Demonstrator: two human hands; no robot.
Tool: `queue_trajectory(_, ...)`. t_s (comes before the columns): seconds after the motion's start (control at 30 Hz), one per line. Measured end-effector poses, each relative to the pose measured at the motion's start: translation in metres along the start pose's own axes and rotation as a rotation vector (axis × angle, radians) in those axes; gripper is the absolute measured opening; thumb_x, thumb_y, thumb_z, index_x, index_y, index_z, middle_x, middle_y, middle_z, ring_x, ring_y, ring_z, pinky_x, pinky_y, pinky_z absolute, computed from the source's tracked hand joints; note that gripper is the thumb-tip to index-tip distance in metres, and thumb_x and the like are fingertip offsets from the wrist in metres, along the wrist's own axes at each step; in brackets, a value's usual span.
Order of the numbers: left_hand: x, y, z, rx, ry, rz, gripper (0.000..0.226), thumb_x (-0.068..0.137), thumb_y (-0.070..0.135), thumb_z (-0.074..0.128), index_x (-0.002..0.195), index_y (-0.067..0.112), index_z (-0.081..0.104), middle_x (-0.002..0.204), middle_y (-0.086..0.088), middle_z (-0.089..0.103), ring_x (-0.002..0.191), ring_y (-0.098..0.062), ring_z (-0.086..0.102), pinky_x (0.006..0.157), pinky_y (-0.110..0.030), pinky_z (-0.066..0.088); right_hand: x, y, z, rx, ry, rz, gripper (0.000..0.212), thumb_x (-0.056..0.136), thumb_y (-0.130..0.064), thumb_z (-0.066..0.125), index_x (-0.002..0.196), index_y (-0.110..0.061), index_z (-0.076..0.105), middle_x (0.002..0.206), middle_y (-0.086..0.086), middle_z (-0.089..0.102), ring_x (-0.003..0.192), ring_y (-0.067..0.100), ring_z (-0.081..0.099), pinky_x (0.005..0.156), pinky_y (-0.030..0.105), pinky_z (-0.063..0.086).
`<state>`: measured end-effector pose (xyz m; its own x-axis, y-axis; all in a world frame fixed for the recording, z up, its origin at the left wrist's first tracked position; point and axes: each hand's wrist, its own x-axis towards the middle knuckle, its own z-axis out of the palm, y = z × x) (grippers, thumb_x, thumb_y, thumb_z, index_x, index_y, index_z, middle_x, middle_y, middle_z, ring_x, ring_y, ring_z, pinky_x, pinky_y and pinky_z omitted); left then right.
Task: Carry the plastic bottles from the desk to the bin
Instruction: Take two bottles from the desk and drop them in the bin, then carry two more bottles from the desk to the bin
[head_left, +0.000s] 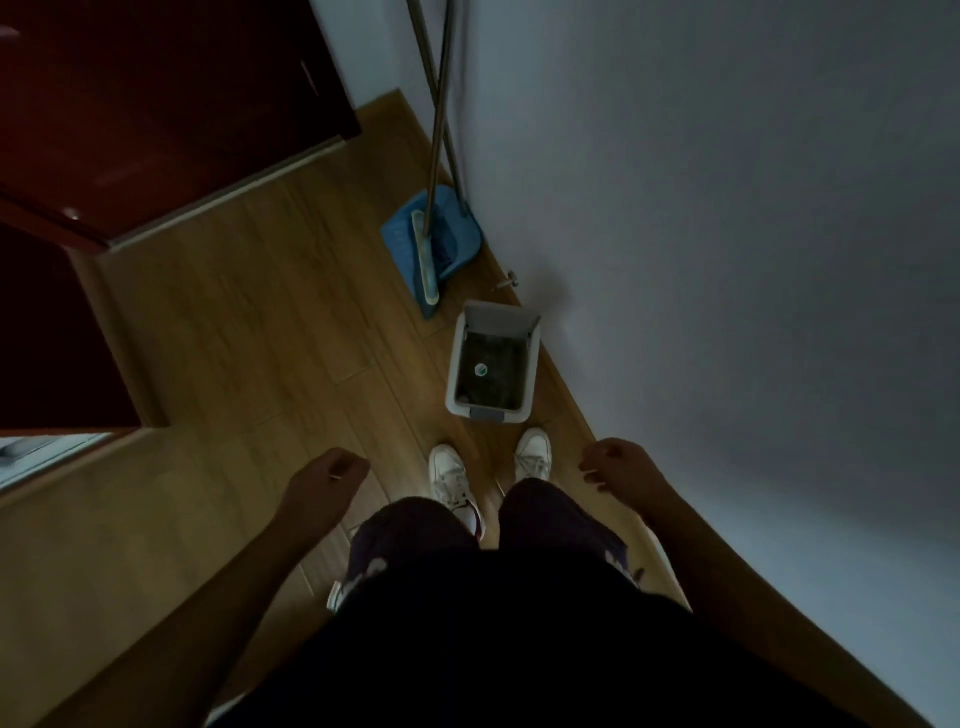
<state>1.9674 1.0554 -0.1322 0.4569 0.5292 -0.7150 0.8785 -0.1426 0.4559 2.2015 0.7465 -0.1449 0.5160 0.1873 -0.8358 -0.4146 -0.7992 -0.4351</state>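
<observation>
A person stands on the wooden floor (249, 322) and looks straight down at a white rectangular bin (455, 364), which sits on the floor just in front of two white shoes (448, 470), close to the pale wall (727, 260) on the right. The bin's top is open and its inside is dark. A small round green-and-white disc (480, 370) shows near the middle of that dark inside; the dim light does not let me tell whether it is a bottle's cap, and nothing else in the bin can be made out.

The left hand (332, 475) hangs left of the legs, above the floor, its fingers (354, 463) loosely curled inward and holding nothing. The right hand (613, 462) hangs right of the legs, near the wall, its fingers (591, 467) likewise loosely curled and holding nothing. Both hands are well apart from the bin and lower in the view than it.

Beyond the bin, a blue dustpan (453, 234) stands on the floor against the wall, with a broom (426, 260) resting in front of it; their long handles lean up along the wall. A dark red door (156, 104) fills the upper left corner of the view
</observation>
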Motion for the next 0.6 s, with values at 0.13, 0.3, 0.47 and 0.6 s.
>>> queue_trajectory(0.13, -0.042, -0.009, -0.006, -0.124, 0.054, -0.046, 0.019, 0.098, 0.034, 0.056, 0.092, 0.02, 0.068, 0.091, -0.004, 0.073, 0.084, -0.023, 0.072, 0.08, -0.04, 0.055, -0.047, -0.005, -0.002, -0.053, -0.013, -0.039, 0.019, 0.096, -0.021, 0.058, 0.08, -0.017, 0.065, 0.096, 0.019, 0.074, 0.08, 0.028, 0.068, 0.078, 0.041, 0.054)
queue_trajectory(0.3, -0.092, -0.029, 0.018, -0.361, 0.197, -0.166, 0.02, 0.093, 0.021, 0.063, 0.083, 0.004, 0.067, 0.086, -0.021, 0.073, 0.085, -0.039, 0.07, 0.075, -0.043, 0.053, -0.057, -0.027, -0.004, -0.259, -0.077, -0.167, 0.023, 0.093, -0.025, 0.062, 0.111, -0.012, 0.066, 0.094, 0.007, 0.075, 0.082, 0.021, 0.073, 0.077, 0.034, 0.058)
queue_trajectory(0.47, -0.165, -0.052, 0.061, -0.593, 0.356, -0.344, 0.025, 0.092, 0.032, 0.06, 0.083, 0.011, 0.069, 0.082, -0.015, 0.075, 0.073, -0.031, 0.071, 0.072, -0.04, 0.055, -0.042, -0.058, -0.004, -0.557, -0.237, -0.327, 0.016, 0.093, -0.021, 0.059, 0.092, -0.008, 0.07, 0.088, 0.011, 0.074, 0.082, 0.026, 0.072, 0.081, 0.043, 0.058)
queue_trajectory(0.6, -0.236, -0.07, 0.129, -0.778, 0.525, -0.512, 0.032, 0.08, 0.048, 0.053, 0.086, 0.021, 0.069, 0.081, -0.003, 0.076, 0.075, -0.023, 0.074, 0.071, -0.039, 0.052, -0.036, -0.082, 0.017, -0.735, -0.394, -0.388, 0.016, 0.096, -0.024, 0.056, 0.088, -0.019, 0.069, 0.089, 0.005, 0.074, 0.087, 0.024, 0.072, 0.087, 0.045, 0.057)
